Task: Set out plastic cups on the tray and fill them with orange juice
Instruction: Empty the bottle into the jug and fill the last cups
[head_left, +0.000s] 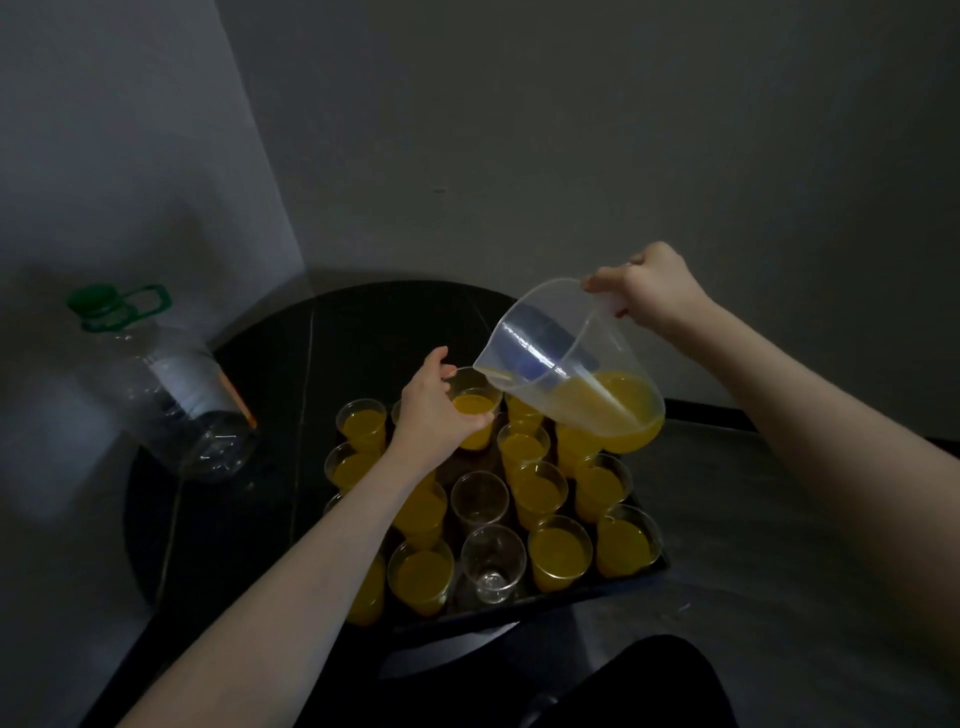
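Cup (475, 410) at the tray's (613, 587) far edge sits in your left hand (434, 410), fingers curled round its wall — thin plastic, so squeeze lightly, it will buckle. Your right hand (649, 283) grasps the jug (571, 364) by its handle, tilted, spout over the rim. Two empty cups (480, 499) wait mid-tray.

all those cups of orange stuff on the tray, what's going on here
A person is filling clear plastic cups with orange juice on a dark rectangular tray. The right hand tilts a clear plastic measuring jug by its handle, spout over a partly filled cup that the left hand grips. Most cups already hold juice; two empty clear cups stand near the tray's middle and front. An empty clear bottle with a green cap stands to the left.
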